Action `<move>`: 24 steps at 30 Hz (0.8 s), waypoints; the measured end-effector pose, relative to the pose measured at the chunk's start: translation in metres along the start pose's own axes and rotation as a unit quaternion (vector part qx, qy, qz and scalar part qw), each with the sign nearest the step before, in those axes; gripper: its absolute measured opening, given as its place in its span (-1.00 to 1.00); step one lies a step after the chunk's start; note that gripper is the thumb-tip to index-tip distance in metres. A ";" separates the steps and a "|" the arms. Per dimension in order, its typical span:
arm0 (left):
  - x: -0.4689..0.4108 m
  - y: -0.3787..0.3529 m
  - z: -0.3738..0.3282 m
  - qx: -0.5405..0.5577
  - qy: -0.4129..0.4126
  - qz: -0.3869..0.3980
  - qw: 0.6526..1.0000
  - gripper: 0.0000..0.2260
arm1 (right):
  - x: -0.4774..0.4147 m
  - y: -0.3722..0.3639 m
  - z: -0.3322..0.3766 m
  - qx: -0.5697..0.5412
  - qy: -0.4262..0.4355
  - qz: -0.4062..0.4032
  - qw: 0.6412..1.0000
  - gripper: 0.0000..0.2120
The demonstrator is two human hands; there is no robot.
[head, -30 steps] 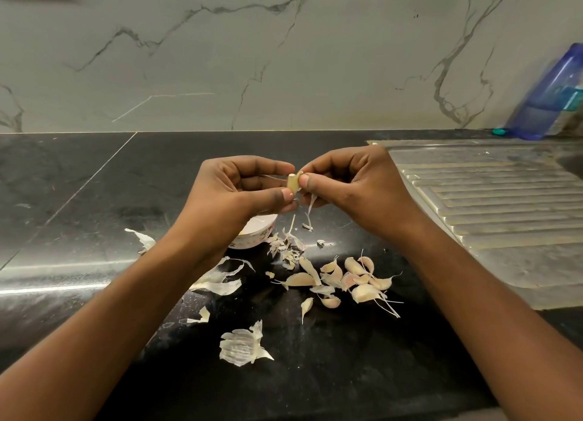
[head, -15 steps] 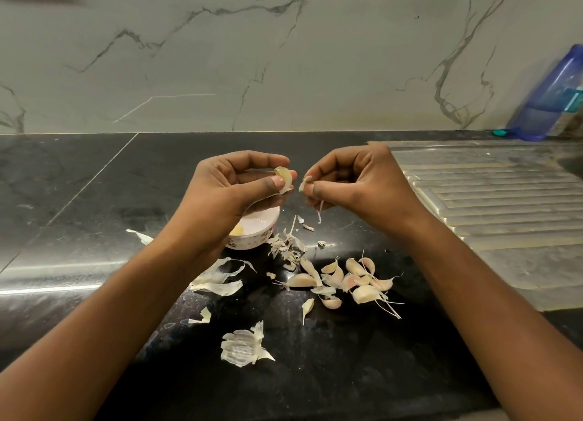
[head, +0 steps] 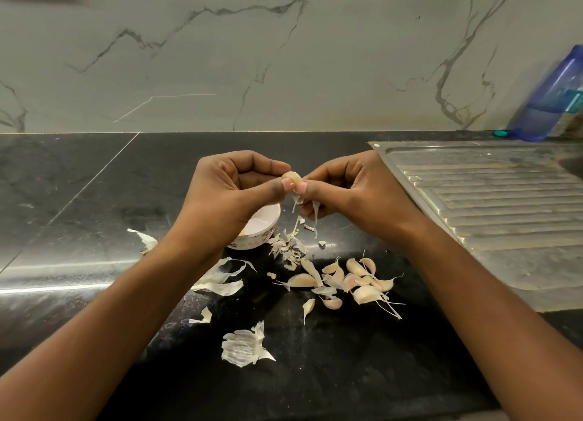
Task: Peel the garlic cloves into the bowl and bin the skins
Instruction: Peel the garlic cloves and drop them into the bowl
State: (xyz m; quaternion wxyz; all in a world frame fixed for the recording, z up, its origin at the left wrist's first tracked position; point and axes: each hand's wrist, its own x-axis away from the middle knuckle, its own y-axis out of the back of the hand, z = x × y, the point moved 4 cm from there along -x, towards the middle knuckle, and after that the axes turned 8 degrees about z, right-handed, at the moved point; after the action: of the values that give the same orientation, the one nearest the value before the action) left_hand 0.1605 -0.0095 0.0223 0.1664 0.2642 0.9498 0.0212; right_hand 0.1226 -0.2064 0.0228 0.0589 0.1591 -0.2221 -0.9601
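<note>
We see the garlic clove held up between both hands, just above and to the right of the small white bowl, clear of its rim. The left hand has its fingers curled, and thumb and forefinger pinch the left side of the clove. The right hand is curled the same way and pinches the clove's right side, so the two thumbs nearly meet beneath it. Thin strips of skin hang from under the right fingers, above the worktop just right of the bowl.

The bowl stands on the black worktop, and the left hand and wrist cover much of it. We make out something pale yellow inside, at its left edge, but cannot tell what it is.

Just right of the bowl and a little nearer to us lies a scatter of small skin scraps. Further right and nearer still is a heap of unpeeled cloves, touching one another. Nearer to us than the bowl lie broad papery husks, and one more skin piece lies to the bowl's left. Well to the right of the bowl is a ridged steel draining board, and beyond it a blue bottle leans against the marbled wall.
</note>
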 end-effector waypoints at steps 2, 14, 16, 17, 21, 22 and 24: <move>0.000 0.000 -0.001 -0.025 -0.016 -0.005 1.000 -0.79 | -0.001 -0.002 -0.001 -0.011 -0.009 0.005 1.000 -0.84; 0.001 -0.003 -0.005 -0.079 -0.071 -0.017 0.994 -0.79 | 0.000 -0.002 0.000 -0.061 -0.014 0.005 0.998 -0.89; 0.001 -0.003 -0.005 -0.084 -0.076 -0.022 0.993 -0.79 | 0.000 -0.002 0.000 -0.065 -0.015 0.007 0.998 -0.89; 0.001 -0.003 -0.005 -0.090 -0.079 -0.023 0.993 -0.79 | 0.000 -0.002 -0.001 -0.065 -0.015 0.009 0.998 -0.90; 0.002 -0.003 -0.003 -0.087 -0.074 -0.033 0.993 -0.81 | 0.000 -0.002 -0.001 -0.056 -0.016 -0.004 0.998 -0.90; 0.001 -0.003 -0.003 -0.079 -0.070 -0.035 0.994 -0.81 | 0.000 -0.002 -0.001 -0.058 -0.017 -0.007 0.998 -0.90; 0.001 -0.001 -0.002 -0.054 -0.058 -0.035 0.996 -0.81 | 0.000 -0.001 0.000 -0.062 -0.020 -0.011 0.998 -0.91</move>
State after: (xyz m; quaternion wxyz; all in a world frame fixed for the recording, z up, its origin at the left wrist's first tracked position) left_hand 0.1585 -0.0100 0.0239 0.2357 0.2220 0.9447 0.0516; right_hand 0.1223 -0.2056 0.0220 0.0534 0.1388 -0.1613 -0.9756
